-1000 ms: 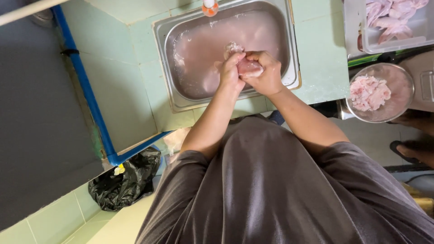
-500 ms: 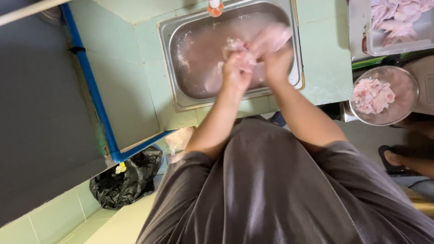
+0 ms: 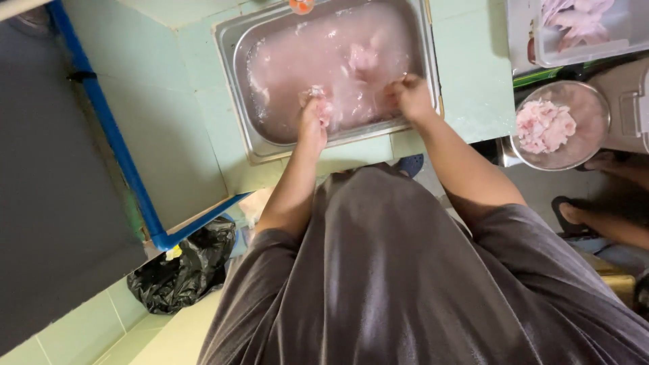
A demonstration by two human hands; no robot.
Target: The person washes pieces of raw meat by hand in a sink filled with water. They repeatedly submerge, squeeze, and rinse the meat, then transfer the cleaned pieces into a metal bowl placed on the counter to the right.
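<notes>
on the pale green tiled table, a steel pan of cloudy water holds soft, likely slippery raw meat pieces clutched in the left hand, while the right hand beside it is fisted, contents unclear.

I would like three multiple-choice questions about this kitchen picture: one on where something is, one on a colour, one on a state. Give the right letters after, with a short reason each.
1. Where is the round metal bowl of pale pink meat?
A. inside the pan
B. to the right of the counter, lower than its top
C. on the black bag

2. What colour is the pipe along the counter edge?
A. blue
B. red
C. yellow

3. What is the state of the steel pan?
A. dry and empty
B. covered with a lid
C. filled with cloudy pinkish water and meat pieces

Answers:
1 B, the bowl sits apart, right of the green tiled counter.
2 A, the pipe is plainly blue.
3 C, the left hand and right hand both reach into the liquid.
</notes>
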